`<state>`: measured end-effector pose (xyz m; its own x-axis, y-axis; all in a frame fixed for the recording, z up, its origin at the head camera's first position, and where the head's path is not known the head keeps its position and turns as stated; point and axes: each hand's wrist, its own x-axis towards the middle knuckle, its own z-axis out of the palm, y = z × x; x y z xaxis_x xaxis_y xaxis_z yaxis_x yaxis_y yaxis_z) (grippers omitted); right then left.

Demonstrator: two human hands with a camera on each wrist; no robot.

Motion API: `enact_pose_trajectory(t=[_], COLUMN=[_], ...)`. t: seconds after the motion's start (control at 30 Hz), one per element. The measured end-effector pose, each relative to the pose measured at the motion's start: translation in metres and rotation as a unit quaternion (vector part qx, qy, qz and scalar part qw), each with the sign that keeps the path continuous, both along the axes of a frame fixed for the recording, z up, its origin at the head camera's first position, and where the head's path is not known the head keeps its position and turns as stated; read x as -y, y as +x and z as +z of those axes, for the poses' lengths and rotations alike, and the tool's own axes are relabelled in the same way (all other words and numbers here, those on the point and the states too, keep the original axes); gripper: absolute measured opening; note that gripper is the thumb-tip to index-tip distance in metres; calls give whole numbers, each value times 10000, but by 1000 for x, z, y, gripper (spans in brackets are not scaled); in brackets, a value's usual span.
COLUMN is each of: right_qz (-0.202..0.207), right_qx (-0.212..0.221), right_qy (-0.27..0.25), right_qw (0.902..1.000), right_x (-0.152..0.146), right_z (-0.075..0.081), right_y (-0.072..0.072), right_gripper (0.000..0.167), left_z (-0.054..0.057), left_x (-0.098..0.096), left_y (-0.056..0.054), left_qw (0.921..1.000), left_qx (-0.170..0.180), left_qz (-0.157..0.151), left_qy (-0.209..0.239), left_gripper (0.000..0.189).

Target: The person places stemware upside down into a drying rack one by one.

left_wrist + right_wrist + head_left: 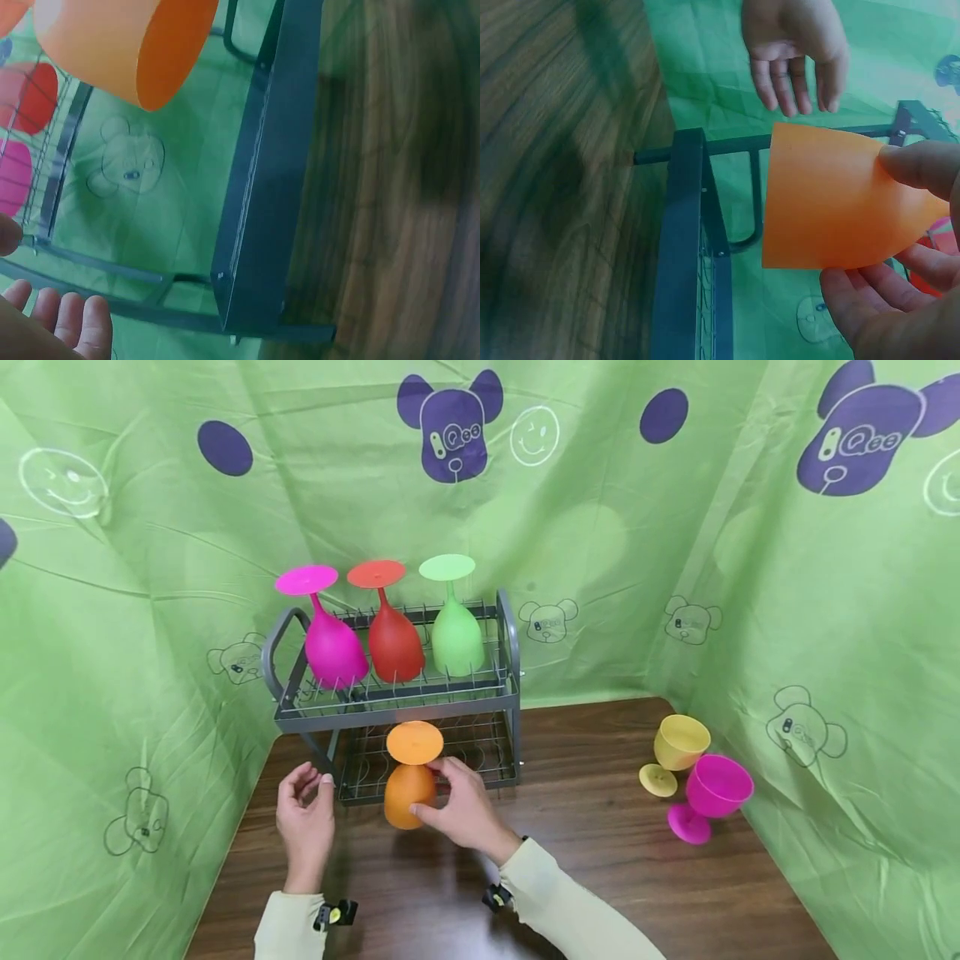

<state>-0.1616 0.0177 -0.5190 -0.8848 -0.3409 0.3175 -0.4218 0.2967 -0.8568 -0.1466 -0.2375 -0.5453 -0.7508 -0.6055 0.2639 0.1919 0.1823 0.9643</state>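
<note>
My right hand (467, 807) grips an orange plastic goblet (409, 795) by its bowl, upside down with the foot on top, in front of the rack's lower shelf. In the right wrist view the thumb and fingers hold the orange bowl (825, 202) from both sides. My left hand (306, 814) is held off to the left of the goblet, fingers loosely bent, with nothing in it. On the upper tier of the dark two-tier dish rack (397, 714) stand a magenta goblet (335, 652), a red goblet (396, 646) and a light green goblet (457, 639), all upside down.
At the right of the wooden table (600, 860), a yellow goblet (681, 743) and another magenta goblet (717, 787) stand upright, close together. Green printed cloth (600, 568) hangs around the back and sides. The rack's lower wire shelf (480, 752) lies behind the orange goblet.
</note>
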Motion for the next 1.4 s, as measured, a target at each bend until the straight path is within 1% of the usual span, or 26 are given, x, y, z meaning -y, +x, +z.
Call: enact_pose_trajectory(t=[0.13,0.27,0.4,0.47,0.6,0.7,0.8,0.9,1.07,1.23,1.4], right_qz=[-24,-104,-160,-219,-428,-547,-633,-696,-791,-845,-814], right_qx=[-5,59,17,6,-96,-146,-79,33,159,61,-47], right_qy=[278,483,591,640,905,1056,1079,1037,1099,1200,1115], right_qw=[9996,9988,9981,9977,9949,9928,9921,9922,9907,9892,9904], right_x=[14,27,45,55,71,80,87,92,100,107,112], right_z=[-1,-5,-8,-11,-18,-24,-29,-34,-43,-50,-54], right_y=[-10,-19,-30,-36,-49,-58,-66,-72,-76,-75,-74], right_gripper=[62,62,63,64,65,65,66,66,65,63,63], left_z=[-3,-8,-9,-9,-11,-12,-15,-18,-22,-20,-20], left_x=[6,8,12,14,18,20,23,26,29,28,30], left_y=[-11,-18,-27,-29,-34,-37,-42,-47,-53,-55,-55], left_qw=[9998,9994,9990,9988,9984,9976,9965,9959,9947,9948,9948], left_qx=[122,280,338,374,462,543,535,396,228,122,161], left_qz=[120,134,200,245,258,300,387,493,647,674,697], left_qy=[-76,-142,-226,-219,-178,-307,-505,-644,-762,-747,-724], left_gripper=[43,43,43,43,44,42,38,35,32,29,28])
